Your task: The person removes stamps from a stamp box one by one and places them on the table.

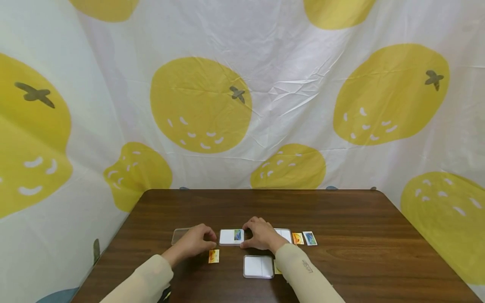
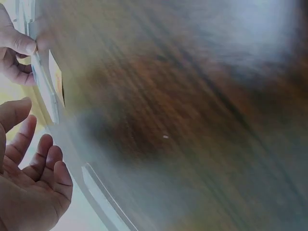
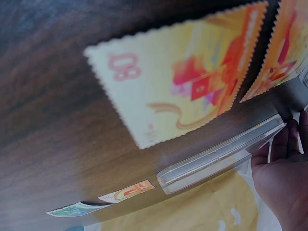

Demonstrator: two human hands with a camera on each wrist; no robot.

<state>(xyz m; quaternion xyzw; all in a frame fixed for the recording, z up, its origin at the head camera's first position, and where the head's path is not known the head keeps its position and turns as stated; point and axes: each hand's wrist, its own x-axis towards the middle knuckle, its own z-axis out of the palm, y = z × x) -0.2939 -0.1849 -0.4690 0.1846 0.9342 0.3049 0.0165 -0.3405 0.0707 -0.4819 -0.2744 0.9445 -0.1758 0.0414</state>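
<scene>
A flat clear-rimmed case with a white insert lies near the middle of the table. On the right part of its insert is a blue-green postage stamp. My right hand grips this case by its right end, thumb at the near corner and fingers at the far one. In the left wrist view, the right thumb presses on the case. My left hand hovers left of the case, fingers loosely bent and holding nothing. Just below its fingertips lies an orange stamp. A transparent cover sits partly behind the left hand.
Nearer me is another white-lined case, with a yellow stamp partly under the right sleeve. Beyond the right hand lie a third case, an orange stamp and a blue stamp. A lemon-print cloth hangs behind the table.
</scene>
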